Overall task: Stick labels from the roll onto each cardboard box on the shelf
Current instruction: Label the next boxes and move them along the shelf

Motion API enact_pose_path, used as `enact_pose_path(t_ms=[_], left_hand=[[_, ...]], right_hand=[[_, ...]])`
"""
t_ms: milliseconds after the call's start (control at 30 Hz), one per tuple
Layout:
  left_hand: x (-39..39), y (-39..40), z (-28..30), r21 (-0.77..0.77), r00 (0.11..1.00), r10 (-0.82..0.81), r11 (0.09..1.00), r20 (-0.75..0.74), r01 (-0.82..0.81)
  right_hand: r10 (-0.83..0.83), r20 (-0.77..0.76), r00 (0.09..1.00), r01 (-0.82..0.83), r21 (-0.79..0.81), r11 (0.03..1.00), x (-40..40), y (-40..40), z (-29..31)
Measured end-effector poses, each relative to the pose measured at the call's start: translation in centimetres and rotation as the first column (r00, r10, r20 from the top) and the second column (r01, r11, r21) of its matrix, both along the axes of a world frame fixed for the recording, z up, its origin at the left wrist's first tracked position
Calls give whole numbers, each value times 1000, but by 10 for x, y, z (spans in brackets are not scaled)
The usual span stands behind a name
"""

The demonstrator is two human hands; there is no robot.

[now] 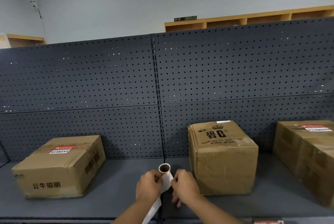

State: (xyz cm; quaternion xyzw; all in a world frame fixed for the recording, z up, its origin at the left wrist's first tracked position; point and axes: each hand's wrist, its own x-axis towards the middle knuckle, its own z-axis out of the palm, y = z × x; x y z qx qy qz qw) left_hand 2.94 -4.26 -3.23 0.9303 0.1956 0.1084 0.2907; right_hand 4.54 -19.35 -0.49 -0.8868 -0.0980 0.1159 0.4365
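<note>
Left hand (148, 185): nearest the front edge of the dark grey shelf (112, 202), fingers curled round the small white label roll with a brown cardboard core (164, 170).
White backing strip (153, 209): trails from the roll down past the front edge.
Right hand (184, 185): just beside the roll, fingertips pinching the strip's edge.
Low brown cardboard box with a red-and-white label (59, 165): left part of the shelf.
Tall brown cardboard box printed "baby wipes" (224, 158): right of centre, near the right hand.
Third brown cardboard box, labelled (307, 156): right end.
Dark perforated back panel (108, 82): behind the boxes.
</note>
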Motion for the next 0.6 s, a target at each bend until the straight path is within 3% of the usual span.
enact_pose_path(t_ms=[400, 600], left_hand=[[-3, 0, 5, 43, 1000, -6, 999, -17, 7], [-4, -12, 17, 263, 999, -28, 964, -43, 38]], right_hand=[[1, -30, 1000, -4, -98, 995, -13, -30, 23], [14, 56, 998, -13, -20, 1000, -25, -39, 40]])
